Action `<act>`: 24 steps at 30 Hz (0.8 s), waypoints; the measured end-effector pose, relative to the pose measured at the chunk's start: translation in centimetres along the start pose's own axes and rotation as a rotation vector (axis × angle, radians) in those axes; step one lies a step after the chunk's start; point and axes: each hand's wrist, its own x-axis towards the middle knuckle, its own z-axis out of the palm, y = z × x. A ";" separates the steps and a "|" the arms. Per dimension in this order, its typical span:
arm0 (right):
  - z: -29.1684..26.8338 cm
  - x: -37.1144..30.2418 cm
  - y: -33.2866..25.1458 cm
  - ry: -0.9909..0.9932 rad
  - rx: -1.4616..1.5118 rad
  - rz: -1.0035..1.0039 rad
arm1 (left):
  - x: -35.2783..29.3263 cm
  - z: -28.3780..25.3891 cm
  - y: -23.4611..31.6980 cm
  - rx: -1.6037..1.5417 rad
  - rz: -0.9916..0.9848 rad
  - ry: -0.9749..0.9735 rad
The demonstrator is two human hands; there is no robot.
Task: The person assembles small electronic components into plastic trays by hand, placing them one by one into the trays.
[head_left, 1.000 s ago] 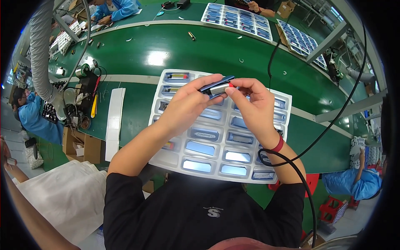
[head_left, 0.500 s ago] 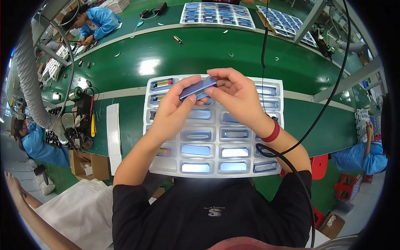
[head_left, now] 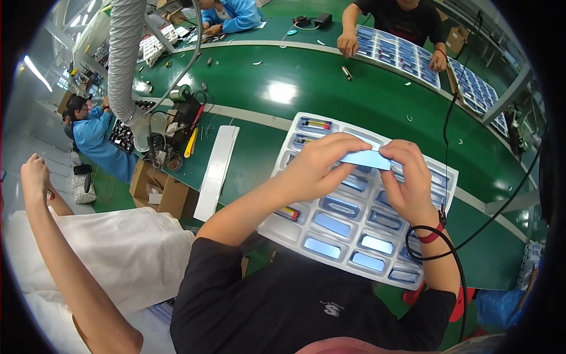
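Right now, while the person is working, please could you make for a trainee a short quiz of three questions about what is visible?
1. Multiple choice. What do the left hand and right hand hold together?
A) a cardboard box
B) a blue casing
C) a flexible hose

2. True or false. The flat white panel lies to the left of the white molded tray.

3. Short answer. On which wrist is the dark red wristband worn?

Key: 1. B; 2. True; 3. The right wrist.
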 end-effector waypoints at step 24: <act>-11.5 -12.4 11.2 0.132 -0.244 0.715 | -20.7 -5.0 -0.2 0.037 -0.490 0.108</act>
